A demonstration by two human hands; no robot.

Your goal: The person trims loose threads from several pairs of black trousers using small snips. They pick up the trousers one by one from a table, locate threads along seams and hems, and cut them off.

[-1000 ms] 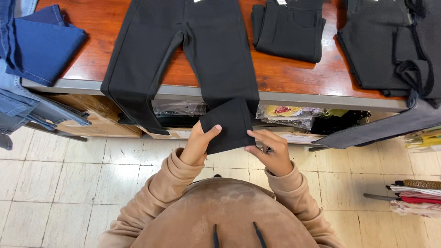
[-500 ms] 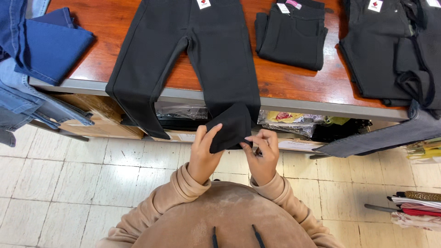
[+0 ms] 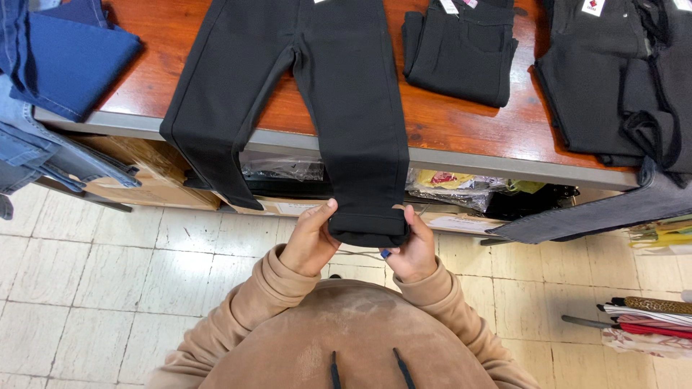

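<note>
Two hands grip the turned-up hem of one leg of a pair of black stretch trousers (image 3: 339,86) laid flat on a reddish-brown wooden table (image 3: 461,126), both legs hanging over its grey front edge. The left hand (image 3: 310,241) pinches the hem's left corner, thumb on top; the right hand (image 3: 412,248) clasps the right corner, and something small and blue, hard to make out, shows beneath it. The step in hand looks like evening the cuff. Carrying the leg onward would call for both corners rising level, so the cloth stays square. A folded black garment (image 3: 461,50) lies just beside, blue denim pieces (image 3: 79,43) well apart.
</note>
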